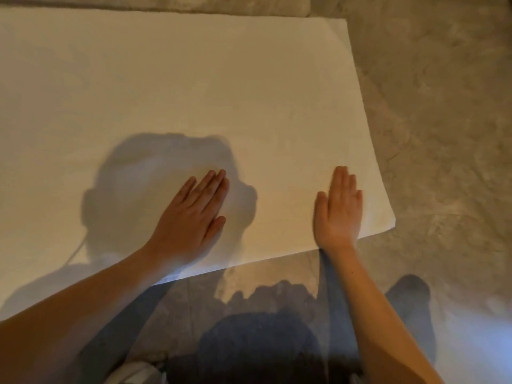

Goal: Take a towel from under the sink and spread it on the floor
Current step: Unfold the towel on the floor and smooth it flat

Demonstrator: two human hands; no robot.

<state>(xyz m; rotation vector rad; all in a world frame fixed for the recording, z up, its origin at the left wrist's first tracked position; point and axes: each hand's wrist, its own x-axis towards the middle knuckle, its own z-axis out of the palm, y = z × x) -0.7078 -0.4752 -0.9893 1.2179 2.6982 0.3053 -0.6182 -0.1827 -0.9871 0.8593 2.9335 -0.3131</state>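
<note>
Towel: a white towel (177, 87) lay spread flat on the floor, filling the upper left of the head view and running out of frame at the left edge; its near edge slanted from lower left up to a corner at the right.
Floor: the floor (432, 112) was a mottled grey-beige surface, bare to the right of the towel and below its near edge.
Left grip: the left hand (191, 214) lay palm down on the towel, fingers straight and close together, thumb slightly out; the grip was apart and closed on nothing.
Right grip: the right hand (339, 209) also lay palm down and flat on the towel, fingers extended and together, holding nothing; its wrist crossed the towel's near edge.
Towel relative to the grips: the cloth sat directly beneath both palms and stretched away ahead of the fingertips; the towel's near right corner lay just beside the right hand, on its outer side.
Hands relative to each other: apart, with a bare stretch of towel between them.
Shadow: a dark shadow of a head fell on the towel around the left hand, and arm shadows fell on the floor nearer the person.
Forearms: both were bare.
</note>
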